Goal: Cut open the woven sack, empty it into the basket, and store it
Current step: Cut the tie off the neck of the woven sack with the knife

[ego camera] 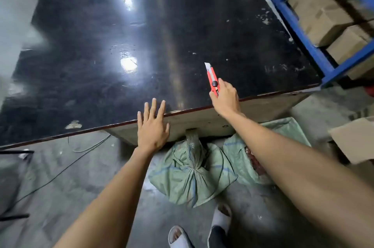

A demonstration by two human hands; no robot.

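A green woven sack (190,175), tied shut at its neck with tape around the top, stands on the concrete floor just under the table's near edge. A second green sack (240,158) lies beside it to the right, partly hidden by my right forearm. My right hand (225,98) grips a red utility knife (212,77) above the table edge, its blade extended and pointing away from me. With fingers spread, my left hand (152,126) hovers flat over the table's edge, holding nothing. No basket is in view.
A large glossy black table (141,35) fills the upper view. Blue metal shelving (299,19) with cardboard boxes (323,17) stands at the right. Another cardboard box (356,138) sits on the floor at right. A cable (60,171) runs across the floor; my sandalled feet (202,227) are below the sack.
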